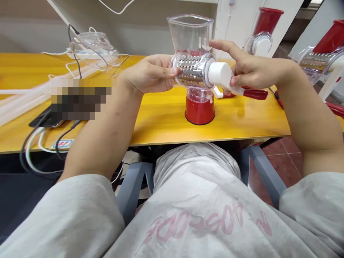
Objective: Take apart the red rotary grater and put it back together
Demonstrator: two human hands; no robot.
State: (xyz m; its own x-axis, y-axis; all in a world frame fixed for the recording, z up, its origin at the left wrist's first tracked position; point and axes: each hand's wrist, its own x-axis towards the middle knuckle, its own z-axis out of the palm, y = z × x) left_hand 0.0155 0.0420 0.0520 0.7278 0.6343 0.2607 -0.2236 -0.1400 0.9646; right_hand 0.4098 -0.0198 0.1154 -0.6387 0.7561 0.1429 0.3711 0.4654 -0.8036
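A rotary grater [194,46] with a clear plastic hopper, a perforated steel drum [189,70] and a red base [199,111] stands on the yellow table [161,118]. My left hand [149,73] wraps round the clear housing at the drum's left end, fingers closed on it. My right hand [249,70] grips the white crank hub [221,75] on the drum's right side, with the forefinger stretched over the housing. The crank's red handle [255,94] sticks out under my right hand.
Clear plastic parts [94,50] and white and black cables [37,143] lie at the table's left, beside a dark phone [44,120]. Two more red-and-clear graters [262,34] [325,57] stand at the right. Grey chair arms [266,172] flank my lap.
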